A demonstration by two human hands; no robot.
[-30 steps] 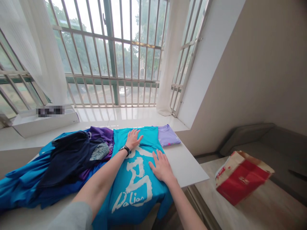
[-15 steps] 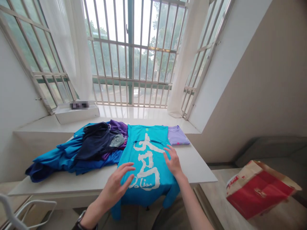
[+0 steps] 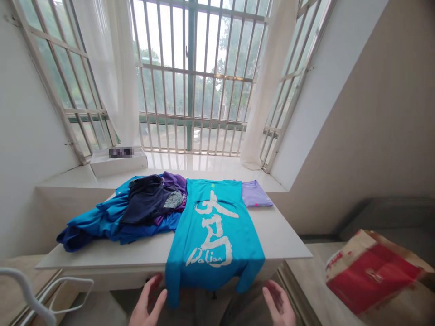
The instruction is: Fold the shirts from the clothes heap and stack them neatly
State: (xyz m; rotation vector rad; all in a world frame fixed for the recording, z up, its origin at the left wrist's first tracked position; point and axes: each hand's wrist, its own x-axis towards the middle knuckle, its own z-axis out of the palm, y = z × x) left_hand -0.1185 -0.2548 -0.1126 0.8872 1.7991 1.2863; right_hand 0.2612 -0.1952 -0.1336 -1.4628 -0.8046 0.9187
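Observation:
A turquoise long-sleeved shirt (image 3: 217,231) with white brush lettering lies spread on the white table (image 3: 285,240), its hem and both sleeve ends hanging over the front edge. Low in the view, my left hand (image 3: 148,301) is open beside the left hanging sleeve, apart from it or barely so. My right hand (image 3: 279,302) is open to the right of the other sleeve, fingers curved, holding nothing. Behind the shirt's right shoulder lies a folded lilac shirt (image 3: 257,194). A heap of blue and purple clothes (image 3: 102,222) with a dark navy garment (image 3: 144,199) on top lies to the left.
On the windowsill (image 3: 176,163) stands a white box (image 3: 118,164), before a barred window with white curtains. A red and brown paper bag (image 3: 374,276) stands at the right. A white tubular frame (image 3: 34,294) is at lower left.
Both hands have drawn back from above the turquoise shirt to below the table's front edge, moving farther apart. The view has shifted slightly; the shirt lies much as before.

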